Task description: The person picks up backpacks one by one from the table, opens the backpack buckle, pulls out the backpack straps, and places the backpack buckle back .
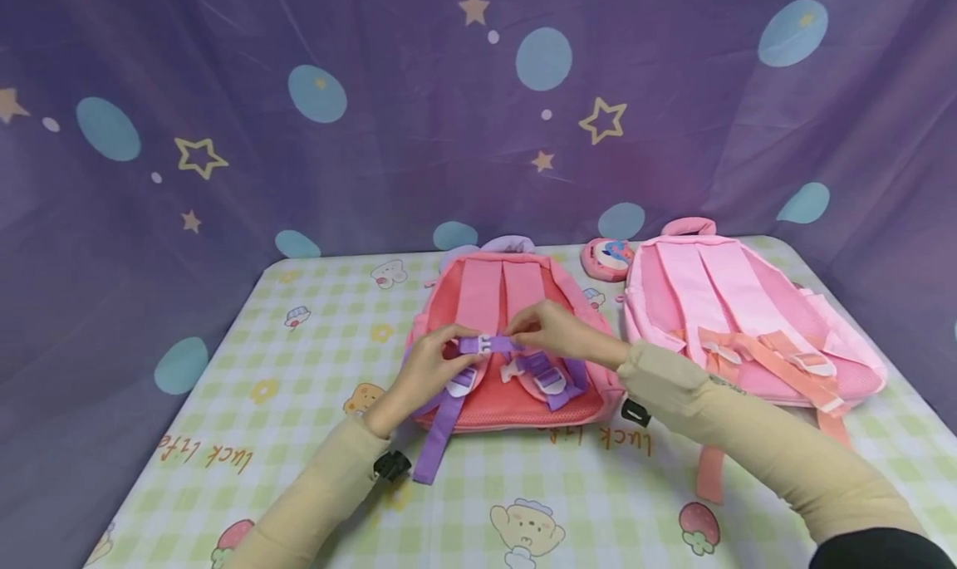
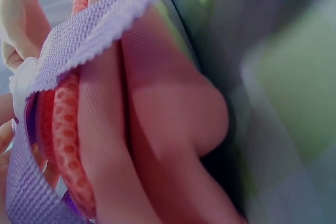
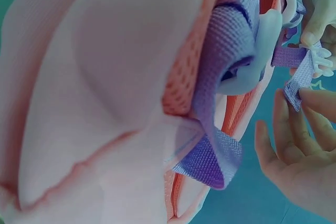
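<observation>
A coral-pink backpack (image 1: pixel 486 394) lies on the table with its shoulder straps facing up. Above its lower back panel, my left hand (image 1: pixel 428 365) pinches a purple strap beside a white buckle piece (image 1: pixel 484 345). From the other side, my right hand (image 1: pixel 557 332) pinches the purple strap's end (image 3: pixel 295 98) between thumb and fingers. A second white buckle piece (image 1: pixel 512 371) hangs on the backpack just below the right hand. In the left wrist view, a purple webbing strap (image 2: pixel 100 30) crosses in front and partly hides the fingers.
To the right lies a light pink backpack (image 1: pixel 676 278) with orange straps, its lower strap trailing over the table. A small round pink pouch (image 1: pixel 607 259) sits between the two bags at the back. A checked cloth (image 1: pixel 314 419) covers the table, and a purple curtain (image 1: pixel 419 162) hangs behind.
</observation>
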### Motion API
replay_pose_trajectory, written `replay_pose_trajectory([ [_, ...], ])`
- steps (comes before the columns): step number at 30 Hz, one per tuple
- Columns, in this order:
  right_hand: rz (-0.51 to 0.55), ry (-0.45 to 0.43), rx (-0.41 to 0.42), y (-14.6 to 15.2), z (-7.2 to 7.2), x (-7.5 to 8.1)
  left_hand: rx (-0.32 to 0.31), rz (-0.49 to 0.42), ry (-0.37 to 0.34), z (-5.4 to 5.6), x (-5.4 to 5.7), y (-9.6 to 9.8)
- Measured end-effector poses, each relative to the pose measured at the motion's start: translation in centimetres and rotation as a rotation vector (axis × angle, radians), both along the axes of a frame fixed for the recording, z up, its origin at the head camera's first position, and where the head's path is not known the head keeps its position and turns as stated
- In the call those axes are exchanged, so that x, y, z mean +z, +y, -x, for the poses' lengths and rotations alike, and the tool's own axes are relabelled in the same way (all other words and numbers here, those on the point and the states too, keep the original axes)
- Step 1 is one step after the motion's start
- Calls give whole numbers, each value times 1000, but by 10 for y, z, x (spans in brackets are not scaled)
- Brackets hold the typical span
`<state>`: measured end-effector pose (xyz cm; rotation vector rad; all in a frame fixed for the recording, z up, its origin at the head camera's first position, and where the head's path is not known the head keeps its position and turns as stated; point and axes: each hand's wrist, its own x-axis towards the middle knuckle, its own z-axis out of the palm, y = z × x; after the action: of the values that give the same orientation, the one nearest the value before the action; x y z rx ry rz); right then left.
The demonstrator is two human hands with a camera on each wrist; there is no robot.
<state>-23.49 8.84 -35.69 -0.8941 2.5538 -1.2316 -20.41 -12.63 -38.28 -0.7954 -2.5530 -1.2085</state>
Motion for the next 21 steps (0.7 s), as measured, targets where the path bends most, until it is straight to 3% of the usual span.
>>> replay_pose_trajectory([
  [21, 12, 1, 2, -6, -3, 1, -2, 4, -1, -1, 1, 2],
])
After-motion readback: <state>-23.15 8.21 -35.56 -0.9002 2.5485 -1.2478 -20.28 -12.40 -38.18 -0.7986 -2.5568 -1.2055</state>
